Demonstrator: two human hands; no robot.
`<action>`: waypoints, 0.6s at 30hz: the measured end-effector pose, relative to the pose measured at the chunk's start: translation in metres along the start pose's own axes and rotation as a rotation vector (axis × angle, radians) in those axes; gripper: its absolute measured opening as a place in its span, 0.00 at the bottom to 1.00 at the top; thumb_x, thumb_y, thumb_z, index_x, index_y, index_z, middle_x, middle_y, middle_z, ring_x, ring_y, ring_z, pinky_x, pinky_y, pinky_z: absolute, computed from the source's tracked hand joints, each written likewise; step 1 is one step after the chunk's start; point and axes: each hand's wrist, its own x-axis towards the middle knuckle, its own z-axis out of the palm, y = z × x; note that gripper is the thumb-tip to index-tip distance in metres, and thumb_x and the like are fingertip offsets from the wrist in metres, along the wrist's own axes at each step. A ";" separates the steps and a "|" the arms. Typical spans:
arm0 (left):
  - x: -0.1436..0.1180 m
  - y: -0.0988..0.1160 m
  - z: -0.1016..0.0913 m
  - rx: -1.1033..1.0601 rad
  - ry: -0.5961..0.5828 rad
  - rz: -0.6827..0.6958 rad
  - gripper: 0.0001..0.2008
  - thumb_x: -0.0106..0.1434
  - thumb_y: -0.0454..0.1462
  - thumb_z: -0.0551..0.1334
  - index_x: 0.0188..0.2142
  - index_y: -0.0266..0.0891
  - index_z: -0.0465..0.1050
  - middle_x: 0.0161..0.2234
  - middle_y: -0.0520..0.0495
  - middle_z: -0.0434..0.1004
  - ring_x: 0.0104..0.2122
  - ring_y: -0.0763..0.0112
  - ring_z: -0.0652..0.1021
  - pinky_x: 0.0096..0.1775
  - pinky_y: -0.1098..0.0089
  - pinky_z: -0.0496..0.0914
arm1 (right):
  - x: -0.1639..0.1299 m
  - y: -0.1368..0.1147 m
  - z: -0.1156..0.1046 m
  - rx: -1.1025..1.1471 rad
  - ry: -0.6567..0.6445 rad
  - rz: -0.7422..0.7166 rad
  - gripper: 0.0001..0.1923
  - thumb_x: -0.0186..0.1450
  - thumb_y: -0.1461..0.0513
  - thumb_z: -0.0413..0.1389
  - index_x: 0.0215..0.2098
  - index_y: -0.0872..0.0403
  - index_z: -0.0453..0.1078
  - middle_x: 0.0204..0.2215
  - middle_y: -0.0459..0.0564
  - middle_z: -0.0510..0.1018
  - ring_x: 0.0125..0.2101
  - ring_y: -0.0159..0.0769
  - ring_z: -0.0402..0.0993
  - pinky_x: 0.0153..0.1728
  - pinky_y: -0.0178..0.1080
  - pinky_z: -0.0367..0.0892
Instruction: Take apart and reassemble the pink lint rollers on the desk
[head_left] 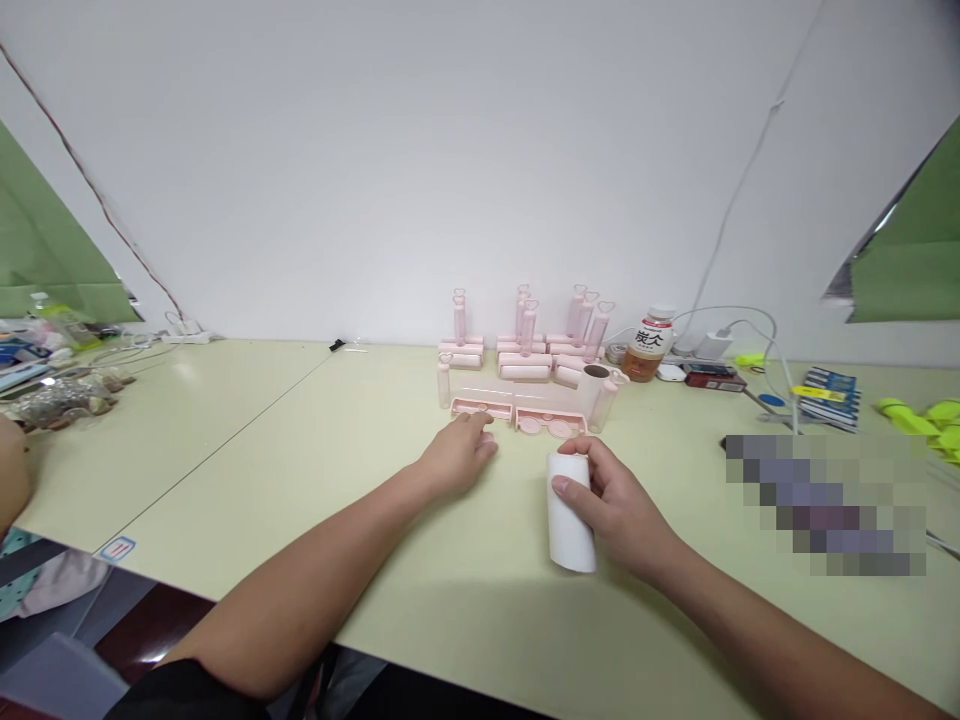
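My right hand (611, 505) holds a white paper roll (570, 520) upright-tilted just above the pale green table (300, 470). My left hand (457, 455) lies palm down on the table, its fingertips touching a flat pink tray part (481, 408). A second pink tray part (550, 422) with round recesses lies beside it. Behind them stand several pink lint-roller handles with heart-shaped ends (525, 330) and a roller with a brown core (596, 385).
A drink bottle (649, 345) with an orange label stands right of the pink parts, by white cables and a charger (712, 345). A notebook (829, 395) and yellow items (926, 415) lie far right. Clutter and another person's arm (11, 470) are at left.
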 end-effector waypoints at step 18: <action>0.000 0.021 0.001 -1.235 0.152 -0.112 0.14 0.51 0.38 0.68 0.22 0.35 0.63 0.33 0.49 0.72 0.37 0.63 0.79 0.34 0.69 0.72 | 0.009 -0.003 -0.006 0.564 0.208 0.112 0.14 0.58 0.56 0.62 0.35 0.51 0.63 0.34 0.44 0.72 0.32 0.34 0.73 0.33 0.40 0.75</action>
